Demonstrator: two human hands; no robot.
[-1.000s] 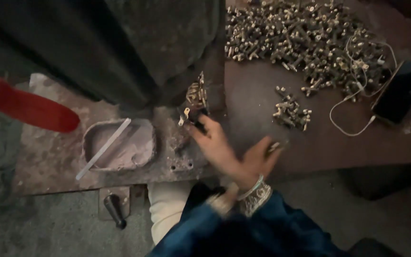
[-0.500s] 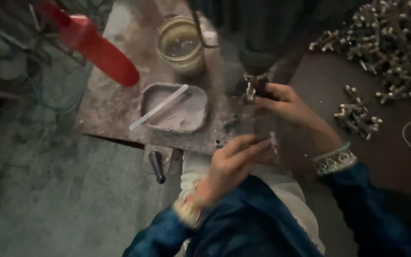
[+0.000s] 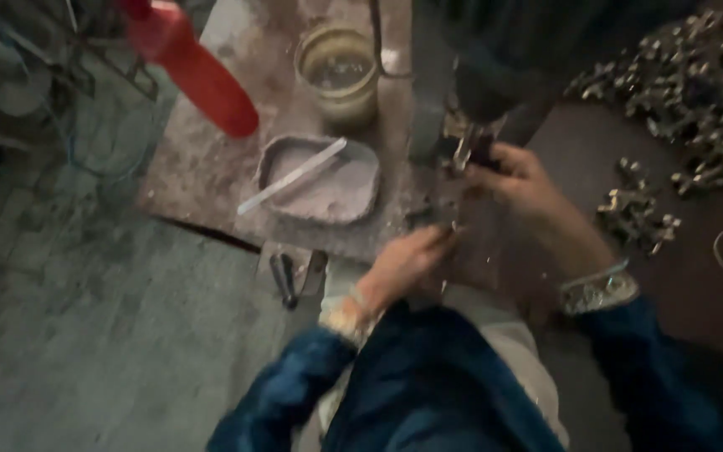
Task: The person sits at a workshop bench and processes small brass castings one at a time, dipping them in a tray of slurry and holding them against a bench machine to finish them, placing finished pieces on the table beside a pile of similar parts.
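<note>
Two hands crowd the machine head: right hand pinches a small metal part under it, left hand's grip unclear (blurred); fingers risk getting caught.

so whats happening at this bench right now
A person in blue sleeves is working at a worn metal table. The right hand is up at a small metal part under the dark machine; the left hand is at the table's near edge, what it pinches is blurred. A shallow tray with a white stick, a jar, a red handle and a heap of metal pieces lie around.
</note>
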